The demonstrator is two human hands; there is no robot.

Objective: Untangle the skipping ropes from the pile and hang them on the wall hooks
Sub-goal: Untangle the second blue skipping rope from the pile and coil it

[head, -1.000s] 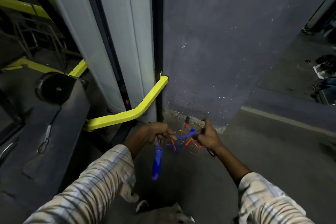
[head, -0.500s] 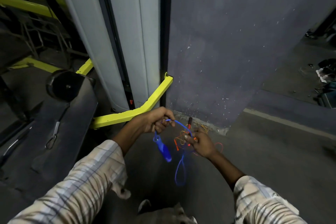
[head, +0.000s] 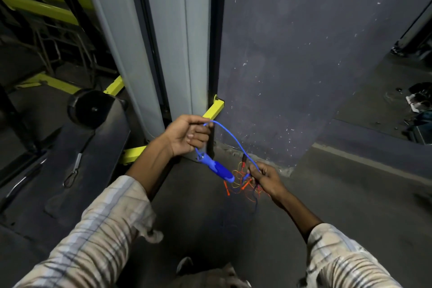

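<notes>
My left hand (head: 187, 135) pinches the blue skipping rope (head: 236, 140) near its top, and the blue handle (head: 218, 169) dangles just below that hand. The blue cord arcs down to the right into my right hand (head: 264, 176), which grips it together with a tangle of thin orange and red ropes (head: 243, 184). That tangle hangs under and left of my right hand, above the dark floor. No wall hooks show in the head view.
A purple-grey wall (head: 304, 65) rises straight ahead, with a pale door frame (head: 173, 42) to its left. A yellow metal bar (head: 212, 110) crosses low behind my left hand. A dark metal bench (head: 77, 147) stands at the left. Clutter (head: 418, 110) lies far right.
My left hand has lifted up and away from the right, drawing a longer span of blue cord out of the tangle. The blue handle has swung from hanging straight to tilting right.
</notes>
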